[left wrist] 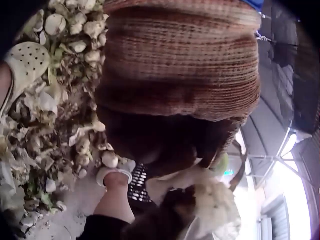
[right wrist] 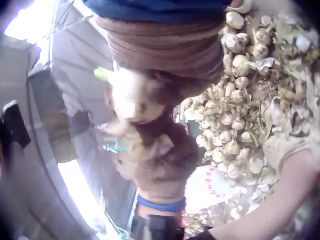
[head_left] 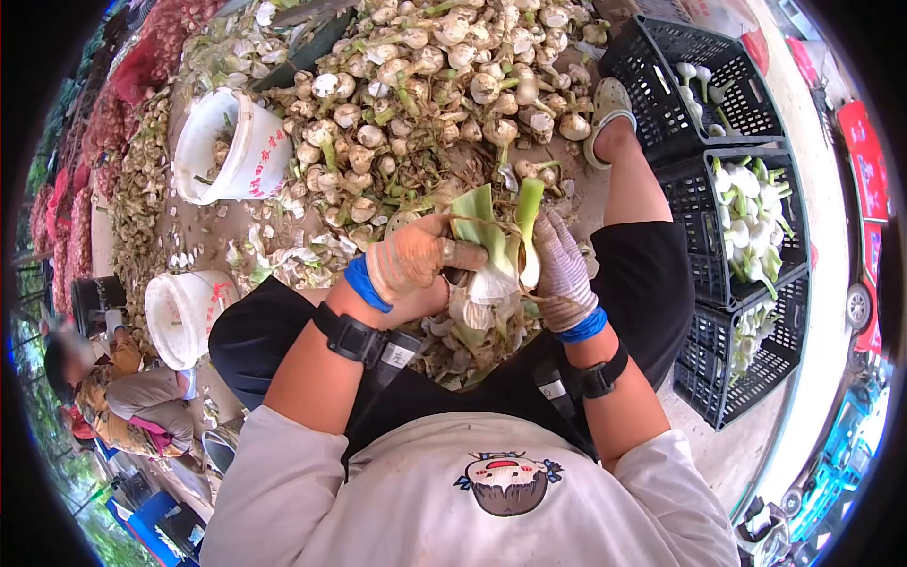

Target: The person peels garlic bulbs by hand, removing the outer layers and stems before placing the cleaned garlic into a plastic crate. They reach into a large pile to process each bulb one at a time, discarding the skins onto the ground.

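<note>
Head view: garlic (head_left: 493, 282) lies between left grip (head_left: 414, 258) and right grip (head_left: 564, 272), both closed, pinching it

Floor (head_left: 213, 231), grey-brown, hard, dusty; bearing:
- Heap of soil-stained, off-white garlic bulbs with stalks (head_left: 444, 85), top centre.
- Loose, papery white and green peelings (head_left: 274, 250), left of centre.
- White plastic bucket with red lettering (head_left: 260, 156), upper left.
- Second white plastic bucket (head_left: 213, 302), middle left, just below the first.
- Cream perforated clog (head_left: 610, 97), worn, upper right.
- Black lattice plastic crates (head_left: 694, 236), right; any stacking unclear.
</note>
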The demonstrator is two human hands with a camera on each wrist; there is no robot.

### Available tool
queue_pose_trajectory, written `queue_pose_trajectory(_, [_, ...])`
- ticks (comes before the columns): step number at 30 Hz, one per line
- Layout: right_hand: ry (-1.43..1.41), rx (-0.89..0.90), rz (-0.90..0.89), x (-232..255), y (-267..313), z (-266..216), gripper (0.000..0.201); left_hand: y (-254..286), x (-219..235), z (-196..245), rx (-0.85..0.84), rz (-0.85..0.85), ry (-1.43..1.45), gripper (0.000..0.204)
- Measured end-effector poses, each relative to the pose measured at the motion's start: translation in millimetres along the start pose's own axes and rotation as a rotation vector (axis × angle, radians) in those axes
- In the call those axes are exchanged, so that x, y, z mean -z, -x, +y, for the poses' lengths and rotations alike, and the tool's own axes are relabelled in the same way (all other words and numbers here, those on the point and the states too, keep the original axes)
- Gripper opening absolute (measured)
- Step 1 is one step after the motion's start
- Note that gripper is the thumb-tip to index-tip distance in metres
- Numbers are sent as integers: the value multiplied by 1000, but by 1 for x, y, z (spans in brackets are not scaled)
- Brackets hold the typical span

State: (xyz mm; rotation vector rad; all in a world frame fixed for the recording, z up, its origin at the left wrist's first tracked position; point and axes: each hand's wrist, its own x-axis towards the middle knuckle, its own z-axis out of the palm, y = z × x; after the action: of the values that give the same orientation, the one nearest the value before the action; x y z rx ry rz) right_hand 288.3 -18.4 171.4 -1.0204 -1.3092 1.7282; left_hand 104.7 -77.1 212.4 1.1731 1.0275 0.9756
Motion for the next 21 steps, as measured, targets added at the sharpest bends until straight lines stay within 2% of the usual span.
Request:
queue_pose_trajectory(1, [-400,-317,2,-2,-1,-3,29,-5,15,-20,123,-27,74,39])
queue_pose_trajectory(2, [-805,-241,17,-3,4,0,34,-2,22,-40,123,-24,77,39])
queue_pose_trajectory(3, [-805,-255,18,0,6,-1,34,3,19,-42,179,125,284,30])
queue_pose_trajectory(4, [-924,-449,-49,7,-1,0,44,2,23,-47,231,264,486,21])
queue_pose_trajectory(5, [-1039,-647,-117,12,-3,0,54,3,39,-84,-25,319,-442,16])
queue_pose_trajectory(6, [-1039,-648,-115,15,-2,0,54,-9,17,-32,367,605,-251,17])
queue_pose_trajectory(8, [-1034,-802,-184,19,-6,-1,53,-12,34,-94,172,675,182,18])
queue_pose_trajectory(9, [-830,-773,-113,11,-8,-14,61,-11,31,-91,173,676,187,18])
queue_pose_trajectory(10, [-765,-706,-241,11,-10,-12,64,-8,25,-79,125,610,-29,19])
queue_pose_trajectory(12, [-629,-590,-120,4,-17,8,58,-8,17,-46,11,459,-464,21])
queue_pose_trajectory(14, [-577,-717,-33,4,-17,4,47,-4,4,-16,-96,286,-892,24])
queue_pose_trajectory(15, [-709,-727,31,7,-19,6,36,-2,0,-11,-150,190,-1103,25])
queue_pose_trajectory(16, [-711,-727,33,10,-20,6,36,0,-1,-17,-151,187,-1103,25])
queue_pose_trajectory(19, [-983,-810,77,20,-30,8,25,6,-1,-71,-213,-130,-957,30])
queue_pose_trajectory(20, [-1006,-843,175,22,-36,3,27,8,3,-89,-231,-229,-910,31])
queue_pose_trajectory(21, [-829,-879,249,19,-45,-23,16,7,9,-101,-249,-322,-866,33])
